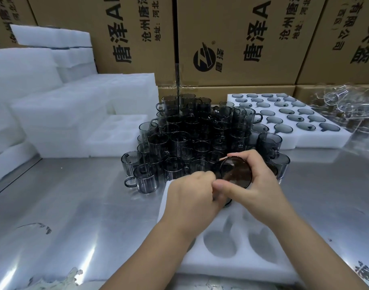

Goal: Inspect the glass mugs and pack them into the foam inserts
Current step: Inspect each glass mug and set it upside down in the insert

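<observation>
Mug [235,172]: tilted, held between the fingers of both hands.
Right hand [261,185]: fingers wrapped round mug.
Left hand [192,197]: fingers curled, pinching mug's near edge.
Insert [231,266]: just below the fingers.
Pile [189,139]: beyond the fingertips.

All the readable print is black and stands on the brown cardboard cartons [252,91] stacked at the back, turned sideways so it runs up their faces. The left-centre carton [79,15] carries large characters 唐泽 followed by a Latin A (the frame edge cuts the rest), a smaller line beginning 沧州唐泽, and beside it 地址:河北. The middle carton [227,19] repeats those three lines and adds a round black logo [204,57] with small 唐泽 beside it and an ® mark. The right-hand carton [330,59] shows 有限公司 in a smaller line; its large characters are cut off. Print on the far-left carton [3,15] is too partial to read.
</observation>
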